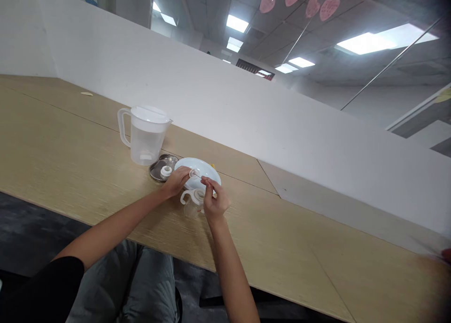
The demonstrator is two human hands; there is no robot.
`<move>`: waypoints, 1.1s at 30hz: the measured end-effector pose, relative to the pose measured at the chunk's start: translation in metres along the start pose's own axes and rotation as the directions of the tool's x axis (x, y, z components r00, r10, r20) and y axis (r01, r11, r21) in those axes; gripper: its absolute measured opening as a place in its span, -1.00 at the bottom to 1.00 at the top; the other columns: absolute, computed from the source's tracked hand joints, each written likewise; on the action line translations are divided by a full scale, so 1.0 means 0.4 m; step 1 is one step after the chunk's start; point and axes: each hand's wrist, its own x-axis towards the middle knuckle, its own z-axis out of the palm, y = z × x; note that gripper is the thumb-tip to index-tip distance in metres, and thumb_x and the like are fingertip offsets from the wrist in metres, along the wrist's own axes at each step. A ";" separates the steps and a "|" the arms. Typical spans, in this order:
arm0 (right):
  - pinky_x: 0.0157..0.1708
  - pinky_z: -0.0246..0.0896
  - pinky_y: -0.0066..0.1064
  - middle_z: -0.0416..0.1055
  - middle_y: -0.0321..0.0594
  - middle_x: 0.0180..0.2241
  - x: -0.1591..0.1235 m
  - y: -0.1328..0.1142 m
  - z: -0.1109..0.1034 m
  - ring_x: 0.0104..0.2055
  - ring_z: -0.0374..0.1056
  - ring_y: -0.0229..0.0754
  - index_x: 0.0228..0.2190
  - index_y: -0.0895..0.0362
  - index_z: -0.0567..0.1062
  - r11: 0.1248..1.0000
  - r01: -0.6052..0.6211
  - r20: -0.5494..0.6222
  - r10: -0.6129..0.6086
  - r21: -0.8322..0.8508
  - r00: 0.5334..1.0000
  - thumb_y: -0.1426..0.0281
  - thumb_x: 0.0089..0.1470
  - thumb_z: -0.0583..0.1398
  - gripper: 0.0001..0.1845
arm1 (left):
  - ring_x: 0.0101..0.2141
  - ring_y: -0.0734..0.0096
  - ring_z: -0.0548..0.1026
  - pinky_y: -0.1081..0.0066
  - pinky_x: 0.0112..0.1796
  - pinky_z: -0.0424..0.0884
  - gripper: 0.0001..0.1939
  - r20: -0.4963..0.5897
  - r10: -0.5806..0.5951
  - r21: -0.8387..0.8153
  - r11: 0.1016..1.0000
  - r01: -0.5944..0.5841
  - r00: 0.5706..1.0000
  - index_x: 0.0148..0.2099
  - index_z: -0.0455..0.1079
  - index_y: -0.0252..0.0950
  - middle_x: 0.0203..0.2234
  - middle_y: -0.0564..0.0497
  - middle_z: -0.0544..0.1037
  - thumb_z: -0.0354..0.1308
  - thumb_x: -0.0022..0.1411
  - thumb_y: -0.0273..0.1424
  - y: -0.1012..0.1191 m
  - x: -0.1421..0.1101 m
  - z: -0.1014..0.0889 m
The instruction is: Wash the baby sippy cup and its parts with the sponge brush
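Note:
My left hand [177, 180] is closed on a small whitish round part [193, 173], held over a pale bowl [186, 162]. From the right, my right hand [216, 198] pinches a thin dark stick-like tool [199, 176], whose tip points into or against the round part; its exact kind is too small to tell. Just below the hands stands a clear cup with a white handled collar [190, 198], partly covered by my right hand. Left of my left hand, a white ring [166, 171] lies on a round metal tray [154, 171].
A translucent lidded pitcher [148, 137] stands behind the tray, its handle to the left. Something small and yellow [213, 165] shows at the bowl's far edge. A pale slip [86, 94] lies farther back on the wooden table [282, 238]. A white partition [218, 102] runs along the back.

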 end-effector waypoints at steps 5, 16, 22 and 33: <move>-0.31 0.52 -0.46 0.60 -0.21 -0.29 0.012 -0.005 -0.002 -0.32 0.56 -0.21 -0.15 0.09 0.48 0.999 0.047 -0.016 -0.047 0.014 0.999 0.52 0.21 0.13 -0.79 | -0.09 0.28 0.47 0.26 0.01 0.37 -0.60 0.010 -0.032 0.008 0.999 0.032 0.999 -0.08 0.44 -0.33 -0.17 -0.09 0.57 -0.19 0.45 -0.26 0.000 0.000 -0.001; -0.30 0.51 -0.50 0.61 -0.23 -0.30 0.025 -0.012 -0.002 -0.33 0.56 -0.23 -0.17 0.09 0.51 0.998 0.061 0.003 -0.061 -0.001 0.998 0.54 0.19 0.15 -0.79 | -0.11 0.28 0.48 0.27 -0.02 0.39 -0.62 0.004 0.015 0.008 1.000 -0.015 1.000 -0.09 0.45 -0.30 -0.17 -0.08 0.57 -0.18 0.45 -0.28 0.001 0.003 -0.002; -0.28 0.50 -0.49 0.61 -0.22 -0.30 0.026 -0.013 -0.002 -0.30 0.56 -0.23 -0.17 0.10 0.52 0.999 0.042 0.019 -0.042 -0.002 0.999 0.52 0.20 0.14 -0.80 | -0.12 0.29 0.48 0.26 -0.04 0.41 -0.63 0.006 0.025 0.019 0.999 -0.026 1.000 -0.09 0.45 -0.28 -0.18 -0.07 0.57 -0.18 0.44 -0.30 -0.001 0.003 -0.001; -0.32 0.51 -0.48 0.61 -0.21 -0.33 0.014 -0.003 0.004 -0.32 0.56 -0.22 -0.25 0.11 0.53 0.997 -0.011 0.071 0.017 -0.077 0.997 0.38 0.26 0.10 -0.81 | -0.12 0.29 0.47 0.29 -0.02 0.39 -0.61 0.025 -0.019 0.001 1.000 0.019 1.000 -0.11 0.44 -0.28 -0.19 -0.08 0.56 -0.19 0.44 -0.26 0.010 0.004 -0.007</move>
